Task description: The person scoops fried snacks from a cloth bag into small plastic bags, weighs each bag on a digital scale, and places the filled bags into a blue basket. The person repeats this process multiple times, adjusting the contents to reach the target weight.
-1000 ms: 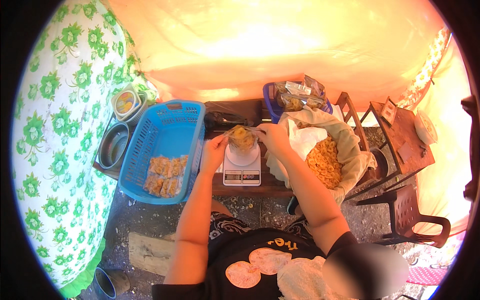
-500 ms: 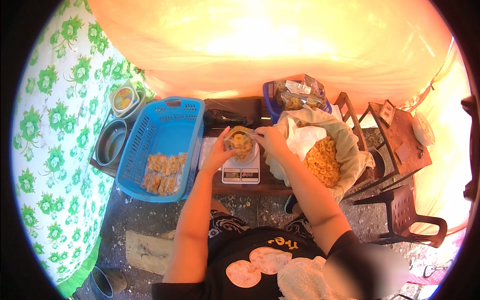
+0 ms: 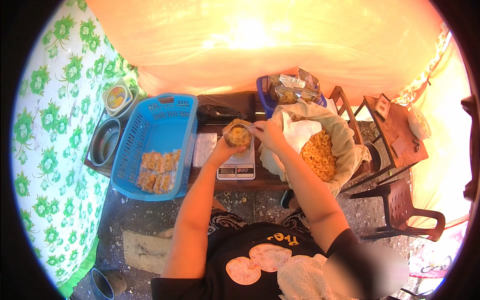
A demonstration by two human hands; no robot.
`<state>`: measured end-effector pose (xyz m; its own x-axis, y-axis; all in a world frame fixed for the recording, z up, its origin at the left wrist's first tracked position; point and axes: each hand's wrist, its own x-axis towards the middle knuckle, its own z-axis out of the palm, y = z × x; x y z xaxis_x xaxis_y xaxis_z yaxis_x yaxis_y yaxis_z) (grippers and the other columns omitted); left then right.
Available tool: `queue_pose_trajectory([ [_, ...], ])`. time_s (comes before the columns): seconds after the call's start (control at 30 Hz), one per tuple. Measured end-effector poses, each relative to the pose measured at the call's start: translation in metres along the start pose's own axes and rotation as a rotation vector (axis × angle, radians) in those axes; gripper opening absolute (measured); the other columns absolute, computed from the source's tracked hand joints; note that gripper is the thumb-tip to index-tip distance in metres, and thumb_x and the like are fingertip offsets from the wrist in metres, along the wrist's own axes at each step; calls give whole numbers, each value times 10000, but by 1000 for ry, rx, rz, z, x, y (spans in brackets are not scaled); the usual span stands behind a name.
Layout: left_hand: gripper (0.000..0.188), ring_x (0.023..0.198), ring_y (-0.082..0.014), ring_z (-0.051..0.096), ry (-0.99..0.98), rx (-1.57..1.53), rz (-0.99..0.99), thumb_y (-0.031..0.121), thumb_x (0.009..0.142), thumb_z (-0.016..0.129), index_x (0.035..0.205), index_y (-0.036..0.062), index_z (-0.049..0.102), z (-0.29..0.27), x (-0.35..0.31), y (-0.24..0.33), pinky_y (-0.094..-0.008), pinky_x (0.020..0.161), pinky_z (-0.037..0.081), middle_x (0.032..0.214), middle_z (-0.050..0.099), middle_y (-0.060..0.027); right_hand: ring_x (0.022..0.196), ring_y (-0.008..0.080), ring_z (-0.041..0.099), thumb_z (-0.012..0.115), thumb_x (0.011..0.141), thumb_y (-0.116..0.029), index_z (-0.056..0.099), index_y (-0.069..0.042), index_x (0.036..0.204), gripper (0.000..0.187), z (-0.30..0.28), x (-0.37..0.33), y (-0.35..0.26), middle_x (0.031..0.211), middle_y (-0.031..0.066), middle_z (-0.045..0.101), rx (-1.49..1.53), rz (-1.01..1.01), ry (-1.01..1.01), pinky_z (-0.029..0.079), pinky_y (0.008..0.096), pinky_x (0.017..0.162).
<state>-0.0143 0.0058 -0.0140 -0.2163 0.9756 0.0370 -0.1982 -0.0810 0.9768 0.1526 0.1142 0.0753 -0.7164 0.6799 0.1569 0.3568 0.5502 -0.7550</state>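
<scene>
My left hand (image 3: pixel 223 151) is closed around the lower part of a clear plastic bag (image 3: pixel 237 133), which holds yellow-orange round chips. At the bag's upper right edge, my right hand (image 3: pixel 271 136) pinches the plastic between thumb and fingers. The bag is held over the back of a white kitchen scale (image 3: pixel 227 172); whether it touches the scale's plate cannot be told. Left of the scale lies a stack of flat clear bags (image 3: pixel 204 146). Loose chips (image 3: pixel 320 157) fill part of a cloth-lined basin (image 3: pixel 345 177) by my right forearm, beside a white sheet (image 3: pixel 298 134).
A blue basket (image 3: pixel 167 120) at left holds several small filled packets (image 3: pixel 160 170). A metal pot (image 3: pixel 105 142) stands beyond it. Behind the basin is a dark blue crate (image 3: pixel 267 102) with filled bags. At right are a small wooden table (image 3: pixel 395 130) and a brown plastic chair (image 3: pixel 400 210).
The bag has moved slightly and tilted while both hands keep hold of it. More of the flat bag stack shows beside my left hand. The whole view has shifted a little.
</scene>
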Motion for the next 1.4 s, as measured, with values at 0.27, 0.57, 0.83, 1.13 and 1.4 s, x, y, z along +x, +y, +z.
queue_pose_trajectory([
  [0.27, 531, 1047, -153, 598, -29, 194, 1, 56, 731, 810, 1207, 24, 578, 11, 68, 34, -320, 923, 468, 1143, 648, -44, 723, 286, 662, 628, 871, -165, 697, -29, 1023, 215, -41, 36, -6, 811, 157, 692, -55, -30, 224, 511, 365, 680],
  [0.57, 541, 1067, -154, 598, -61, 125, 28, 100, 734, 822, 1215, 44, 581, 24, 131, 37, -332, 927, 473, 1164, 644, -40, 711, 212, 640, 624, 878, -135, 698, -32, 1053, 215, -64, 76, 30, 825, 126, 693, -75, -27, 348, 492, 322, 664],
  [0.83, 526, 1052, -146, 592, -26, 170, -52, 76, 741, 813, 1216, 49, 589, 31, 133, -3, -317, 932, 449, 1151, 650, -24, 758, 237, 666, 625, 875, -148, 697, -37, 1047, 217, -48, 70, 71, 850, 132, 694, -63, 42, 252, 507, 332, 702],
  [1.13, 715, 1122, -155, 560, -66, 91, -50, 14, 690, 818, 1323, 45, 487, 30, 142, -11, -321, 989, 431, 1227, 601, -46, 886, 274, 651, 656, 849, -152, 619, -79, 1201, 361, -44, 69, 87, 962, 146, 668, -104, 61, 196, 512, 367, 773],
  [1.4, 631, 1088, -167, 590, -65, 100, -117, 31, 745, 790, 1304, 44, 498, 29, 147, -25, -324, 964, 450, 1197, 619, -43, 905, 300, 625, 633, 845, -103, 595, -136, 1235, 393, -48, 69, 81, 1019, 124, 625, -144, -26, 143, 504, 394, 784],
])
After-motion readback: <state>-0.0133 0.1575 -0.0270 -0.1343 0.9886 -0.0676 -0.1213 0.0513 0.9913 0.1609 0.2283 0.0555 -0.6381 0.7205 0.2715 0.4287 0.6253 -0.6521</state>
